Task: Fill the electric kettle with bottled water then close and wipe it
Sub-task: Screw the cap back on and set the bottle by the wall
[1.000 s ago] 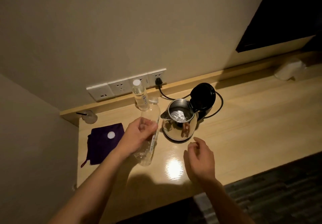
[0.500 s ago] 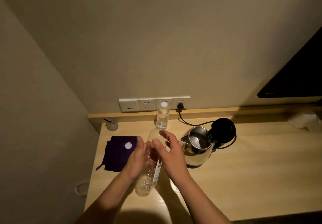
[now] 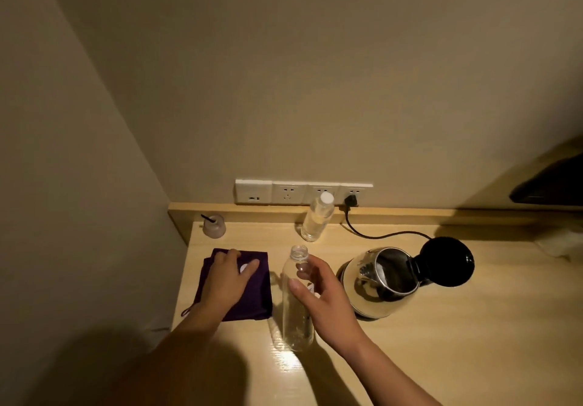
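An uncapped, empty clear bottle stands upright on the wooden table, and my right hand is closed round its upper part. To its right sits the steel electric kettle, with its black lid flipped open. My left hand lies flat on a folded purple cloth left of the bottle, its fingertips at a small white cap resting on the cloth. A second, capped bottle of water stands at the back near the wall.
A row of wall sockets runs above the table's raised back edge, with the kettle's black cord plugged in. A small jar with a dark stick stands at the back left corner. A wall closes the table's left side.
My left hand has let go of the bottle and moved left onto the purple cloth. My right hand now holds the bottle alone, stood upright. The view has tilted upward.
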The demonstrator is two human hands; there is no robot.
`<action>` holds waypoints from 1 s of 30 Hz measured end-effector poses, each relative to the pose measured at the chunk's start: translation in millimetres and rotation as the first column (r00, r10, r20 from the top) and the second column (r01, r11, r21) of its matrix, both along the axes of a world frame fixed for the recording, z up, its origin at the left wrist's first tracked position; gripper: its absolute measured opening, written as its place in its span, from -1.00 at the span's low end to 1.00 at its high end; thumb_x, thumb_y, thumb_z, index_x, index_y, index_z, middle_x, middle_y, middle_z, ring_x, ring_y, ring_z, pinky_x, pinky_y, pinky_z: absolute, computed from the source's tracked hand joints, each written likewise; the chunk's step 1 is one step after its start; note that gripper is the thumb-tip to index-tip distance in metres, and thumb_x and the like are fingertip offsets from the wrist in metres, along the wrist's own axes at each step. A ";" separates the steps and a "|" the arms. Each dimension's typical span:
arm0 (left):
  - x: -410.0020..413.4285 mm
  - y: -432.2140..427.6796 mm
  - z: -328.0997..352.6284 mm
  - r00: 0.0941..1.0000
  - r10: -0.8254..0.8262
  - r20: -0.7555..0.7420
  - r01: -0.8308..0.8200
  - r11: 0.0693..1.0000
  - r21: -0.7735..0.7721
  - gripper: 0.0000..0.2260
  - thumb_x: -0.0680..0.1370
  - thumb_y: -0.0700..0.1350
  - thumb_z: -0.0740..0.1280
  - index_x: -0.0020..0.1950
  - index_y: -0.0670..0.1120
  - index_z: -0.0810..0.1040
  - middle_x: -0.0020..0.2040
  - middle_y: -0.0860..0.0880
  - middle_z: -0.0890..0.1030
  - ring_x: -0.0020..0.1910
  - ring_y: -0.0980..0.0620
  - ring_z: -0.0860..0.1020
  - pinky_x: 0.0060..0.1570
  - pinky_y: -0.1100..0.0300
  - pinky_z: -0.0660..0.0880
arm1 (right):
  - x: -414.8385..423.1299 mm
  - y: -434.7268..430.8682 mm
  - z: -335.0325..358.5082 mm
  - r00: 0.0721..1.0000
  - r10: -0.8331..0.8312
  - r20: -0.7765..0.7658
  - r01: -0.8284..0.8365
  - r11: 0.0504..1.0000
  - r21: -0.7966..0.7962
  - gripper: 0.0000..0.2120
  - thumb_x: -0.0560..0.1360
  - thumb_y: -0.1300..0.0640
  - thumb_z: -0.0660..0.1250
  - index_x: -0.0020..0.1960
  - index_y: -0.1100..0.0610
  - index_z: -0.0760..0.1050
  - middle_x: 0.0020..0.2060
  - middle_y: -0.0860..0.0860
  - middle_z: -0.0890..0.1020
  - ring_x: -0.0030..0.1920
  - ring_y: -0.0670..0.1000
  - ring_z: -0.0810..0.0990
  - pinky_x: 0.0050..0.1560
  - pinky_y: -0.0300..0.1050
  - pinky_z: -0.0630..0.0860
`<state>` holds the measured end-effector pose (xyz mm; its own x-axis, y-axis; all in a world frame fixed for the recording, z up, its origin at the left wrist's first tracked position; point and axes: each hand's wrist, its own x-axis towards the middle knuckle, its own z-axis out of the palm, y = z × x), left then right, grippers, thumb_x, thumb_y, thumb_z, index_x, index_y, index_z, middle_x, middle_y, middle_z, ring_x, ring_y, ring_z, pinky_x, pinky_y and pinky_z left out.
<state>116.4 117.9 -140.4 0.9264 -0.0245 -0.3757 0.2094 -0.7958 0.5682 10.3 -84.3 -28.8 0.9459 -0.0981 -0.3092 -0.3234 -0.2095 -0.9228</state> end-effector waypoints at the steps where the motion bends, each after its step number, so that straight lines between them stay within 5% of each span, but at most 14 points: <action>1: 1.4 -3.4 -11.1 0.998 -0.060 0.010 0.060 0.998 0.034 -0.47 0.60 0.25 0.33 0.39 -0.10 0.49 0.29 -0.15 0.47 0.23 -0.18 0.54 0.18 -0.02 0.50 | 1.9 -1.1 -2.3 1.000 0.005 -0.007 -0.005 1.000 -0.020 -0.48 0.54 -0.09 0.44 0.45 -0.15 0.39 0.25 -0.18 0.60 0.29 -0.24 0.53 0.24 -0.29 0.50; 7: 2.2 -9.0 -46.2 0.974 -0.189 0.125 0.171 0.976 0.137 -0.70 0.58 -0.02 0.45 0.23 -0.15 0.58 0.14 -0.14 0.51 0.12 -0.14 0.54 0.06 0.06 0.49 | 13.3 -1.0 -9.7 0.999 -0.021 -0.046 0.017 0.997 -0.077 -0.49 0.55 -0.02 0.45 0.46 -0.10 0.39 0.26 -0.16 0.60 0.30 -0.25 0.52 0.18 -0.40 0.47; 11: 4.2 -5.3 -21.9 0.996 0.005 0.093 0.014 0.979 -0.202 -0.80 0.60 -0.10 0.45 0.17 -0.15 0.61 0.10 -0.08 0.53 0.06 -0.12 0.58 0.03 0.16 0.44 | 16.5 1.8 -8.6 0.998 -0.016 -0.056 0.009 0.994 -0.110 -0.48 0.56 -0.04 0.44 0.47 -0.14 0.37 0.27 -0.19 0.59 0.31 -0.25 0.51 0.19 -0.40 0.46; 15: 3.8 -11.4 63.9 0.978 0.180 -0.106 -0.203 0.688 -0.697 -0.87 0.61 -0.21 0.43 0.15 -0.11 0.61 0.02 -0.18 0.67 -0.08 0.00 0.68 -0.12 0.28 0.60 | 19.5 7.1 4.8 1.000 -0.010 -0.024 0.007 0.991 -0.132 -0.48 0.55 -0.08 0.43 0.45 -0.18 0.36 0.23 -0.21 0.59 0.28 -0.26 0.51 0.15 -0.43 0.45; 21: 6.4 -17.0 153.7 0.982 0.133 -0.133 -0.172 0.358 -0.918 -0.74 0.51 -0.41 0.44 0.17 -0.25 0.55 0.05 -0.15 0.73 0.11 -0.11 0.74 0.11 0.04 0.68 | 24.5 14.7 27.2 0.999 0.027 0.029 -0.024 0.993 -0.120 -0.47 0.54 -0.11 0.44 0.45 -0.23 0.34 0.26 -0.35 0.54 0.30 -0.21 0.51 0.16 -0.24 0.54; 25: 10.5 -25.7 171.0 0.981 0.166 -0.096 -0.136 0.250 -0.959 -0.70 0.45 -0.32 0.52 0.14 -0.20 0.55 0.09 -0.14 0.73 0.17 -0.11 0.70 0.11 0.10 0.62 | 27.5 18.2 36.5 0.996 0.052 0.066 -0.041 0.988 -0.149 -0.43 0.55 -0.09 0.44 0.48 -0.20 0.32 0.28 -0.26 0.54 0.31 -0.21 0.49 0.19 -0.26 0.49; 30: 3.1 -37.7 172.5 0.987 0.134 -0.093 -0.122 0.232 -0.965 -0.69 0.47 -0.20 0.53 0.20 -0.08 0.69 0.13 -0.07 0.73 0.16 0.00 0.67 0.12 0.16 0.60 | 32.4 19.1 44.4 0.992 0.045 0.121 -0.029 0.991 -0.132 -0.44 0.55 -0.05 0.45 0.48 -0.17 0.33 0.24 -0.19 0.57 0.29 -0.16 0.51 0.15 -0.26 0.51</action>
<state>119.5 80.2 32.1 0.9575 -0.2435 -0.1544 0.2426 0.3910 0.8879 42.7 -65.1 15.5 0.9798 -0.0938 -0.1767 -0.1983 -0.3395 -0.9195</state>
